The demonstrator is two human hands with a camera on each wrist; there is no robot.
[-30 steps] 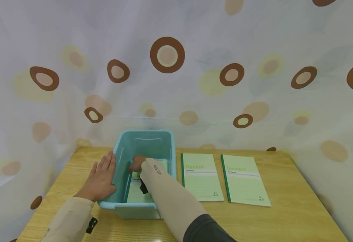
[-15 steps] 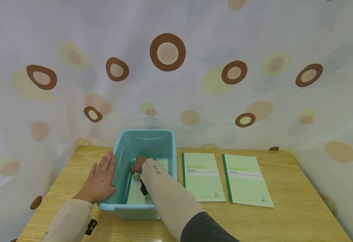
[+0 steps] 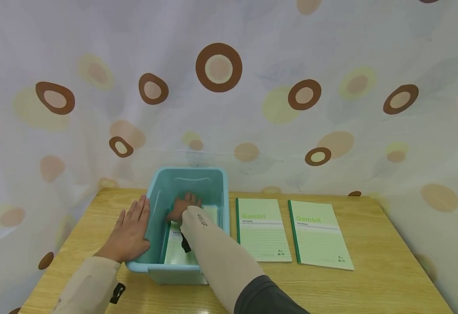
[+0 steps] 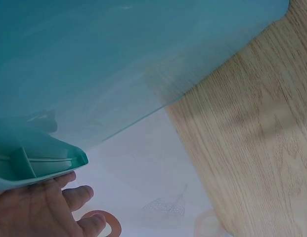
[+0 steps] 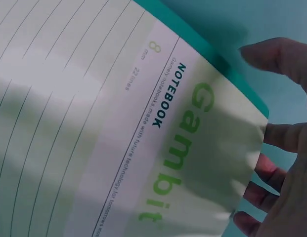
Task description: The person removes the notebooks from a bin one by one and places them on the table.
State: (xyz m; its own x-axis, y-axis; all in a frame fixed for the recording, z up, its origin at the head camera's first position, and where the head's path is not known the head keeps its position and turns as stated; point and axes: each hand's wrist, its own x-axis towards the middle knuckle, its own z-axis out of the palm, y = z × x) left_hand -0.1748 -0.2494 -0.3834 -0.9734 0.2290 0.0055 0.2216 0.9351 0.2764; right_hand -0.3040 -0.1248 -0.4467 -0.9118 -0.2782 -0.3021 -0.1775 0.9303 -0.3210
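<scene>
A light-blue plastic bin stands on the wooden table, with a pale green notebook lying inside it. The notebook has a dark green spine and reads "Gambit". My right hand reaches into the bin over the notebook's far end. In the right wrist view the right hand has its thumb off the cover, and its fingertips are at the top edge. My left hand rests with straight fingers along the bin's left rim. In the left wrist view the left hand touches the rim's outer side.
Two more green notebooks lie flat to the right of the bin, one nearer and one farther right. A white patterned cloth hangs behind the wooden table.
My right hand was curled at the notebook's far end; now its fingers are spread forward and its thumb is apart from the cover. The left hand stays on the rim.
</scene>
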